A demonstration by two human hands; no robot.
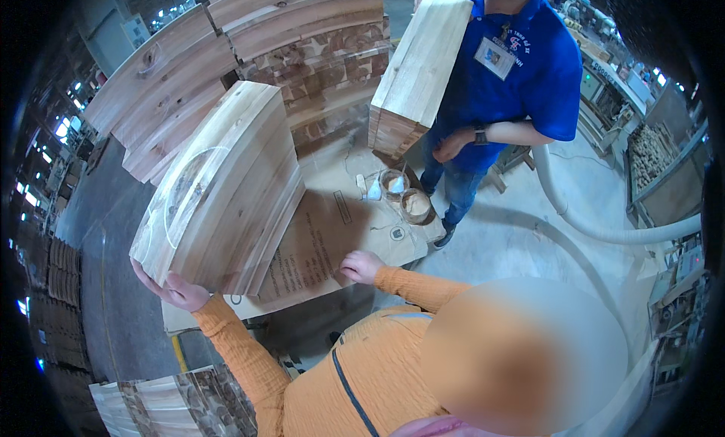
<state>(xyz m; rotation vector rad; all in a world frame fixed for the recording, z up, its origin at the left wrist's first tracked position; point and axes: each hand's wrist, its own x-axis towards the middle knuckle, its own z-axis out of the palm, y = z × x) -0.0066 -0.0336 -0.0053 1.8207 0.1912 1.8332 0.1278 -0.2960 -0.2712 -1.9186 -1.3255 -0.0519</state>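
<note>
A thick stack of pale wooden boards [219, 188] rests on the cardboard-covered table, with a round chalk-like line on its face. My left hand [181, 291] grips the stack's near-left corner, thumb on the near side and fingers round the end. Over the cardboard sheet [317, 244], to the right of the stack, my right hand [362, 266] is closed with curled fingers. Whether it holds something small cannot be made out. Across the table a co-worker in a blue shirt [513, 67] holds another wooden board stack [421, 59] upright, one hand near its top.
Two round tubs [415, 206] and a small white item [374, 189] lie near the table's far right edge. Tall piles of boards [302, 67] stand behind the table. A pale hose [596, 227] curves across the floor at right. More wood [162, 407] lies at lower left.
</note>
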